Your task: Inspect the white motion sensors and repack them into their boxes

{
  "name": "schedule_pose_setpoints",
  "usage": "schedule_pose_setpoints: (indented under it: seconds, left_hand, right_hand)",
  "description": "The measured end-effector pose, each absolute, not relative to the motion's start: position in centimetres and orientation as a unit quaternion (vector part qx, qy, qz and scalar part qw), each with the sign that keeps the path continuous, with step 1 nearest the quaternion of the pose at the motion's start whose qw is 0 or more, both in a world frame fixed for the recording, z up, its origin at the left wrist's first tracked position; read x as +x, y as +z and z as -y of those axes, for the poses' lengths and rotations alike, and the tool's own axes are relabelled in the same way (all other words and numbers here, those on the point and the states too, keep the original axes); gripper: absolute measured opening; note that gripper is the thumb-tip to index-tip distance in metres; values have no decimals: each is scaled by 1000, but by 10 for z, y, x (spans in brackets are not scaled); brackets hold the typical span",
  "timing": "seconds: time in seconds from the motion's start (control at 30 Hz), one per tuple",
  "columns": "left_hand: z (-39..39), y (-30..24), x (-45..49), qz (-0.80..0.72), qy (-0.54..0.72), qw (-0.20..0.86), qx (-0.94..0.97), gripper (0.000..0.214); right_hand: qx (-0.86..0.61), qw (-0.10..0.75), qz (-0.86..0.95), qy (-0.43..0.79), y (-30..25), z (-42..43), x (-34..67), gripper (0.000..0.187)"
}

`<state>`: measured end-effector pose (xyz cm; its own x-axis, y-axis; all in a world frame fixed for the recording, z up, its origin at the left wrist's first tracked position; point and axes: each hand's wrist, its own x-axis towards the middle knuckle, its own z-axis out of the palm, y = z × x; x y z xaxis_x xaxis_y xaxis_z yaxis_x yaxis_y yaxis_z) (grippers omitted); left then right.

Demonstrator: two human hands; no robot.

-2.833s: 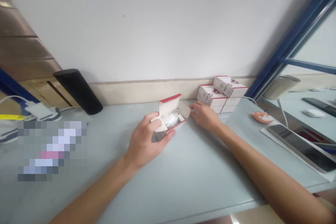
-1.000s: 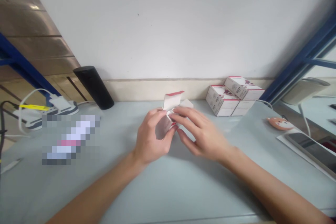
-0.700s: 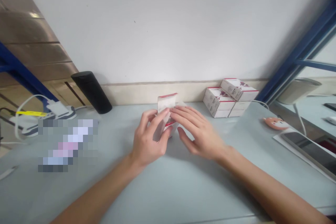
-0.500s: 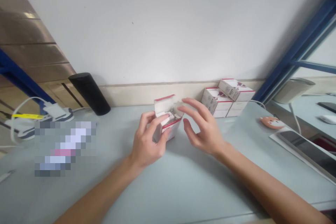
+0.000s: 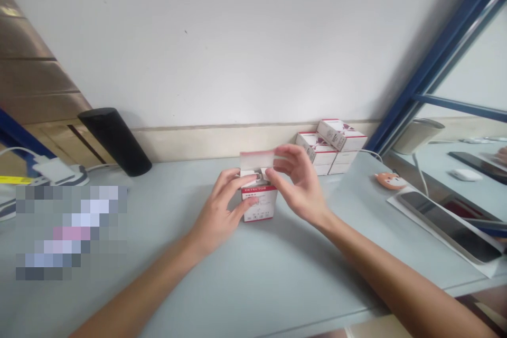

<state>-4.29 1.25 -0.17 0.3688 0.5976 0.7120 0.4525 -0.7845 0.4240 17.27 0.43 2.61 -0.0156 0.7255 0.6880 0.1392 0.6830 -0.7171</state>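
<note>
A small white carton (image 5: 259, 208) with red edges and the word "DETECTOR" stands upright on the table. Its lid flap (image 5: 257, 160) is raised at the back, and part of a white item shows in the opening. My left hand (image 5: 222, 206) grips the carton's left side, thumb on the front face and a finger over the top. At the upper right corner, my right hand (image 5: 299, 182) is curled, its thumb on the right side flap and its fingers behind the raised lid's edge. The fingertips there are partly hidden.
Several similar cartons (image 5: 330, 148) are stacked by the wall at right. A black cylinder (image 5: 116, 142) stands at back left, near a power strip (image 5: 79, 175). To the right lie an orange animal-face item (image 5: 390, 180) and a dark flat device (image 5: 449, 227) on white paper.
The carton has turned so its printed front faces me and stands straighter. My right hand has moved in from beside it onto the side flap and lid. The view has shifted slightly right.
</note>
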Motion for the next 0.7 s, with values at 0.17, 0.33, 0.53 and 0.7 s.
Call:
schedule_pose_setpoints:
  seconds: [0.17, 0.33, 0.53, 0.7]
  left_hand:
    - [-12, -1, -39, -335, 457, 130, 813, 22]
    - [-14, -16, -37, -301, 533, 151, 776, 69]
    - [-13, -9, -40, -317, 470, 80, 820, 47]
    - [-15, -9, -39, -317, 481, 89, 813, 43]
  right_hand:
    - [-301, 582, 741, 147, 32, 0, 170, 12]
    - [-298, 585, 748, 98, 35, -2, 172, 13]
    - [-280, 542, 780, 139, 32, -5, 182, 9]
    - [-290, 545, 775, 135, 31, -6, 181, 9]
